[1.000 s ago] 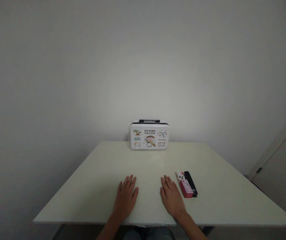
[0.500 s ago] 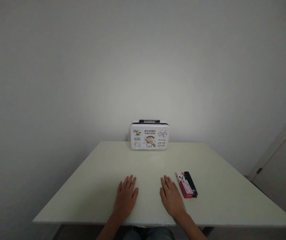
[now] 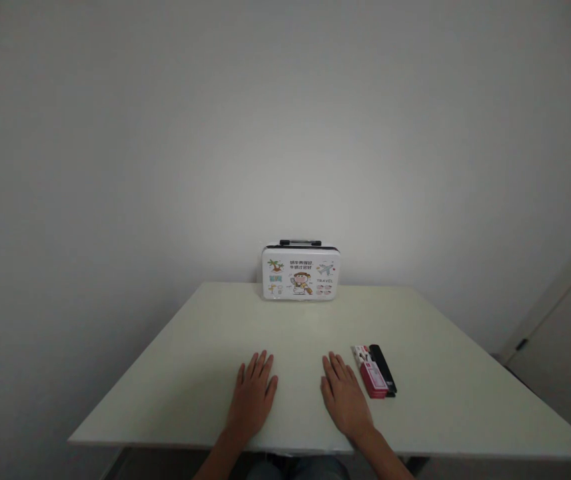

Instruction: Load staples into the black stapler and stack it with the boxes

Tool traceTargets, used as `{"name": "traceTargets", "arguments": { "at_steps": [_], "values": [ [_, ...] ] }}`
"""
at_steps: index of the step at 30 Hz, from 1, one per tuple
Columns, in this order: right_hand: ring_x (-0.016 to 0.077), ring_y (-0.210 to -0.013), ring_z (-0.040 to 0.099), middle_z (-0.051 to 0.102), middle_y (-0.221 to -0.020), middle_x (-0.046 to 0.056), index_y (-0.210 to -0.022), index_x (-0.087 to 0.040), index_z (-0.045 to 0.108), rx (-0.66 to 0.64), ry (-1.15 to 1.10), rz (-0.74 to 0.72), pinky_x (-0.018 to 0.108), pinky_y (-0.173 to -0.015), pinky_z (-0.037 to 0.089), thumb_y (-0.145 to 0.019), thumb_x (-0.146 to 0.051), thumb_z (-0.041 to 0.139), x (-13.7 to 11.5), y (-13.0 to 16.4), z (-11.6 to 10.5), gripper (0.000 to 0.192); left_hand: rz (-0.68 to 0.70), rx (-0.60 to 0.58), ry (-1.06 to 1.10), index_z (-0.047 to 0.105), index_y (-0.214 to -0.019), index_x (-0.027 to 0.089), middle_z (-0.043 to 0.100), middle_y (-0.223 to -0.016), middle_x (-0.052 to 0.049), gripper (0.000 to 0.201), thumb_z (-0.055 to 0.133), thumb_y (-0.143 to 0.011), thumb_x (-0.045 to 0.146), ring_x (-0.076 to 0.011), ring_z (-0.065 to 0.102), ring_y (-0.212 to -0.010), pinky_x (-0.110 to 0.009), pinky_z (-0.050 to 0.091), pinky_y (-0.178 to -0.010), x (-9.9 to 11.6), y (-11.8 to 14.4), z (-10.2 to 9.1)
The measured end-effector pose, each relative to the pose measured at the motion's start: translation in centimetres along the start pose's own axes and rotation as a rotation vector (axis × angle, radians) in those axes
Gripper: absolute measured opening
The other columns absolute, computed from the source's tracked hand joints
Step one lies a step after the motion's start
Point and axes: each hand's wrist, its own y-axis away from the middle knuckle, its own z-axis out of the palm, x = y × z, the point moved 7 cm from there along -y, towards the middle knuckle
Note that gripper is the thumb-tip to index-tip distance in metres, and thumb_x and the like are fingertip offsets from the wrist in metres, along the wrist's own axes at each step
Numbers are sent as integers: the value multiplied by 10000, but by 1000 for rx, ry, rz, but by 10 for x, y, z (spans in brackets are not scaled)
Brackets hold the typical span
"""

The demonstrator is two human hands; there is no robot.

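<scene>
My left hand lies flat on the pale table, palm down, fingers stretched and holding nothing. To its right, my right hand rests the same way, also holding nothing. Just right of my right hand lies a small pink and white printed box, with a long black case alongside it. What is in either one cannot be seen. At the table's far side stands a white carrying case with a cartoon print, a black zip edge and a black handle on top.
A plain grey wall rises directly behind the carrying case. The table's front edge runs just under my wrists, with my knees below it. On the far right is a door-like panel with a small dark fitting.
Both hands stay in place on the table. The whole view has shifted very slightly, with everything a few pixels to the right.
</scene>
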Motion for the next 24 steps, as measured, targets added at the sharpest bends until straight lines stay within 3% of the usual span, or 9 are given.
{"name": "traceTargets", "arguments": {
  "at_steps": [4, 6, 10, 12, 15, 17, 20, 22, 24],
  "values": [
    [263, -1505, 205, 274, -1614, 84, -1538, -178, 389, 40, -97, 13, 473, -1236, 157, -1004, -398, 356, 3, 0, 2, 579, 1, 4, 3, 282, -1561, 316, 272, -1630, -34, 537, 283, -1039, 440, -268, 211, -1513, -563, 211, -1210, 0, 0, -1],
    [278, -1488, 255, 344, -1584, 107, -1482, -163, 484, 56, -236, 55, 483, -1229, 174, -967, -417, 413, 7, -5, 0, 578, 0, 3, 6, 284, -1561, 315, 272, -1630, -34, 538, 282, -1039, 441, -267, 212, -1513, -559, 213, -1209, 0, 0, -1],
    [304, -1231, 587, 651, -1297, 157, -1219, -144, 712, -13, -607, 161, 446, -1069, 442, -903, -526, 481, 28, -28, -19, 548, -2, -1, 11, 297, -1558, 313, 289, -1624, -36, 536, 296, -1035, 431, -274, 223, -1509, -557, 209, -1210, -1, 0, -1],
    [277, -1098, 652, 698, -1206, 134, -1215, -176, 710, 41, -650, 179, 401, -963, 510, -898, -571, 468, 52, -40, -48, 561, 1, -3, 11, 295, -1557, 320, 298, -1620, -32, 534, 298, -1035, 431, -275, 227, -1508, -559, 214, -1208, -1, 0, 0],
    [253, -891, 680, 725, -1059, 127, -1215, -182, 704, 240, -702, 288, 364, -799, 539, -830, -600, 557, 115, -43, -99, 587, 10, 7, 10, 286, -1560, 320, 288, -1624, -30, 535, 288, -1037, 435, -271, 222, -1510, -558, 214, -1209, -1, 0, 0],
    [241, -802, 671, 724, -969, 123, -1226, -173, 698, 221, -688, 377, 337, -694, 526, -772, -608, 631, 159, -34, -115, 633, 9, 12, 7, 296, -1558, 313, 285, -1625, -34, 535, 284, -1038, 436, -272, 222, -1510, -560, 208, -1211, -1, 0, 1],
    [204, -650, 634, 719, -926, 129, -1309, -167, 649, 36, -817, 527, 294, -532, 464, -740, -625, 678, 202, -9, -104, 732, 1, 13, 6, 309, -1551, 322, 292, -1622, -28, 532, 294, -1033, 440, -274, 225, -1509, -565, 207, -1210, -1, 0, 2],
    [168, -540, 575, 710, -819, 100, -1347, -162, 619, -88, -951, 557, 265, -469, 403, -732, -624, 696, 205, 5, -87, 773, 4, 12, 8, 307, -1551, 331, 291, -1623, -21, 531, 302, -1031, 438, -271, 222, -1510, -562, 208, -1211, -1, 0, 3],
    [147, -492, 530, 694, -749, 78, -1323, -154, 635, -164, -1056, 529, 248, -445, 364, -729, -626, 705, 192, 12, -73, 762, 7, 11, 7, 310, -1550, 331, 289, -1623, -20, 531, 305, -1030, 437, -270, 218, -1512, -561, 206, -1212, -1, -1, 3]
  ]
}}
